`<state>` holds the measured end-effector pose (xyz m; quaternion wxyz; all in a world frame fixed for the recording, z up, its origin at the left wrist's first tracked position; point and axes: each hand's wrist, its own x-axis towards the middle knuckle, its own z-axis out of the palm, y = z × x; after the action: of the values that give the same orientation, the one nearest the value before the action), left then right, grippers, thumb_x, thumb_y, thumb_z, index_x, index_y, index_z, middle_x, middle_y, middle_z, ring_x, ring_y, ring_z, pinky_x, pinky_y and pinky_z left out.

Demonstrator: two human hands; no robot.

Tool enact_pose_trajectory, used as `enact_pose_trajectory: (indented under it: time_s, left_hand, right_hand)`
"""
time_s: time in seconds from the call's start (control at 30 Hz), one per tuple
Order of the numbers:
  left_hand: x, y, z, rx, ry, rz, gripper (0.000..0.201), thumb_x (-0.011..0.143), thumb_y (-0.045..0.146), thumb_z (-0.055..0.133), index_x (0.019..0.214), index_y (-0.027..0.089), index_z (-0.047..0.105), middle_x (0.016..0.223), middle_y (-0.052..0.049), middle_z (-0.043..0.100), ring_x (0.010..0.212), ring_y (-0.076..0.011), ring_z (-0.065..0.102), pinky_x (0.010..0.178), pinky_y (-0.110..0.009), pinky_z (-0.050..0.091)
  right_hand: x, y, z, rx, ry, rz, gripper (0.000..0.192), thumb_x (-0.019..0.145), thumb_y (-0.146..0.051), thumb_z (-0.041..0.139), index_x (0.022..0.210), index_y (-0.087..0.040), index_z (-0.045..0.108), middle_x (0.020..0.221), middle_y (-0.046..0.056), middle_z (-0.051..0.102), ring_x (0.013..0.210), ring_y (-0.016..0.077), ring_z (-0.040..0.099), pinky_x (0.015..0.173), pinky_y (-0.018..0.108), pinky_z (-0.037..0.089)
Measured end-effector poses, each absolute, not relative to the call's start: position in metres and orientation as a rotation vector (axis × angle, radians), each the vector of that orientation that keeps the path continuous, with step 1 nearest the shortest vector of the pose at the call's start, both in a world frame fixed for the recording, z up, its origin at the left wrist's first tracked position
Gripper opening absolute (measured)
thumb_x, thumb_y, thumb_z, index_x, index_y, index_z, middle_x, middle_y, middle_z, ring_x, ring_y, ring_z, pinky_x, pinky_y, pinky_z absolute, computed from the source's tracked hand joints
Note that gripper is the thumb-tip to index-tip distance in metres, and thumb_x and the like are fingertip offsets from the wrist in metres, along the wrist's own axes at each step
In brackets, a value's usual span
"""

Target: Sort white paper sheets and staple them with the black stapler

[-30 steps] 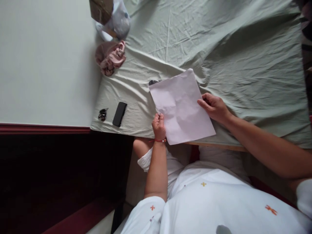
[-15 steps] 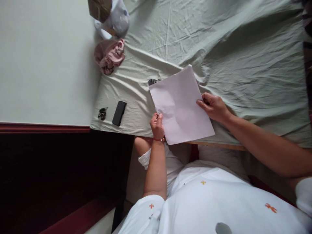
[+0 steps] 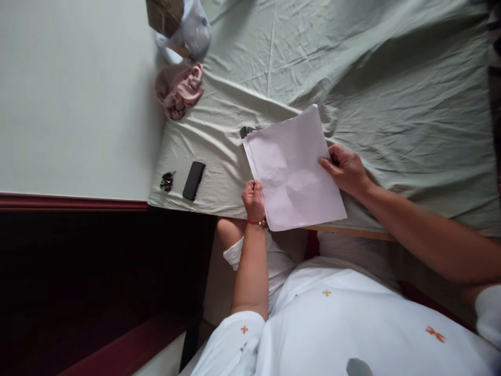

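Several sheets of white paper (image 3: pixel 293 177) are held in a stack over the near edge of the cloth-covered table. Along the left edge of the stack, my left hand (image 3: pixel 253 201) is closed, its thumb on top. My right hand (image 3: pixel 344 168) pinches the right edge between thumb and fingers. The top sheet is slightly creased, and on the left the sheet edges show a little apart. From under the far left corner a black object (image 3: pixel 246 131) sticks out; the paper hides most of it.
Left on the table lie a black phone (image 3: pixel 193 180) and a small cluster of dark clips or keys (image 3: pixel 167 181). Farther back are a crumpled pink cloth (image 3: pixel 180 91), a clear plastic bag (image 3: pixel 195 34) and a brown box (image 3: pixel 165 15). The pale green cloth (image 3: pixel 391 104) is wrinkled.
The top sheet has shifted a little to the right with my right hand, so edges of sheets beneath now show on the left. My left hand keeps its grip.
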<state>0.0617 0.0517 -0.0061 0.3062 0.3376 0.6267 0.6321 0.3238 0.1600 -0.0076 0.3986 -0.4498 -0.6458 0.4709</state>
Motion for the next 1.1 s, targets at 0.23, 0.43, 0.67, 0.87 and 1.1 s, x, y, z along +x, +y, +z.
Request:
enact_pose_trajectory:
  time_s: [0.23, 0.43, 0.67, 0.87, 1.1]
  left_hand:
    - [0.0581, 0.0518, -0.0106, 0.946, 1.767, 1.638, 0.047, 0.081, 0.059, 0.086, 0.073, 0.02, 0.061, 0.067, 0.005, 0.051, 0.064, -0.0097, 0.046, 0.064, -0.021, 0.043]
    - [0.0584, 0.0538, -0.0132, 0.904, 1.732, 1.689, 0.055, 0.071, 0.065, 0.092, 0.075, 0.02, 0.061, 0.07, 0.005, 0.056, 0.064, -0.0091, 0.048, 0.065, -0.022, 0.045]
    - [0.0571, 0.0542, -0.0127, 0.933, 1.782, 1.738, 0.049, 0.083, 0.065, 0.081, 0.075, 0.021, 0.063, 0.067, 0.004, 0.049, 0.065, -0.011, 0.047, 0.065, -0.023, 0.041]
    - [0.0534, 0.0559, -0.015, 1.016, 1.864, 1.706, 0.047, 0.085, 0.066, 0.078, 0.081, 0.021, 0.068, 0.069, 0.004, 0.053, 0.066, -0.0118, 0.046, 0.066, -0.025, 0.039]
    - [0.0548, 0.0559, -0.0153, 1.006, 1.845, 1.685, 0.047, 0.083, 0.066, 0.079, 0.084, 0.021, 0.068, 0.073, 0.003, 0.058, 0.069, -0.0121, 0.05, 0.067, -0.024, 0.041]
  right_hand:
    - [0.3215, 0.1611, -0.0127, -1.133, -1.596, 1.084, 0.027, 0.093, -0.048, 0.067, 0.087, -0.024, 0.057, 0.071, 0.0, 0.057, 0.065, 0.0164, 0.047, 0.066, 0.035, 0.039]
    - [0.3221, 0.163, -0.0153, -1.153, -1.632, 1.068, 0.02, 0.09, -0.043, 0.067, 0.093, -0.025, 0.058, 0.076, 0.001, 0.063, 0.066, 0.0188, 0.053, 0.067, 0.036, 0.042]
    - [0.3219, 0.1625, -0.0131, -1.191, -1.661, 1.019, 0.007, 0.09, -0.03, 0.061, 0.091, -0.025, 0.056, 0.072, 0.001, 0.059, 0.064, 0.0196, 0.052, 0.07, 0.037, 0.044]
    - [0.3215, 0.1619, -0.0127, -1.246, -1.622, 0.993, 0.006, 0.092, -0.03, 0.06, 0.093, -0.025, 0.056, 0.081, 0.004, 0.066, 0.074, 0.0233, 0.061, 0.076, 0.039, 0.047]
    - [0.3244, 0.1639, -0.0142, -1.202, -1.634, 1.028, 0.009, 0.092, -0.03, 0.062, 0.09, -0.026, 0.055, 0.076, 0.001, 0.059, 0.07, 0.0203, 0.055, 0.073, 0.037, 0.045]
